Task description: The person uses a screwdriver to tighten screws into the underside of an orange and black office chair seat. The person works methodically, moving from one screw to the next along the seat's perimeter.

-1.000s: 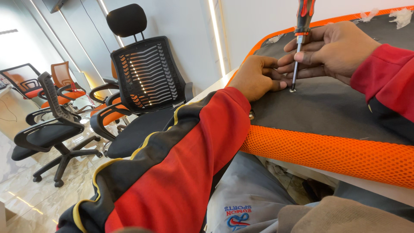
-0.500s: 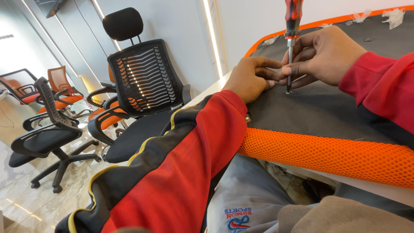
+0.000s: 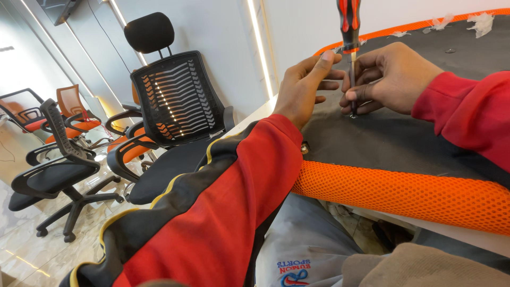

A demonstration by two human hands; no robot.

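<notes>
- Head view, upper middle of the frame: left hand (image 3: 302, 91) lifting off the dark panel, fingers loosely spread and holding nothing, index fingertip just touching the lower end of the screwdriver (image 3: 348, 32) handle.
- Just right of it: right hand (image 3: 390, 77) curling around the thin metal shaft, fingers pinched together on it near the tip.
- Standing upright, red-and-black handle running out of the top edge, tip pressing into a screw (image 3: 353, 115) in the black fabric underside of the seat cushion (image 3: 404, 138).
- Stretching across the right half of the frame, orange mesh edge (image 3: 404, 194) facing the lower right.
- Lying along the upper right rim: white fluff scraps (image 3: 481, 22).
- Filling the lower middle: red-and-black sleeve (image 3: 212, 212).
- Standing at left: black mesh office chair (image 3: 170, 101) with headrest, further chairs (image 3: 58, 154) behind it on the glossy floor.
</notes>
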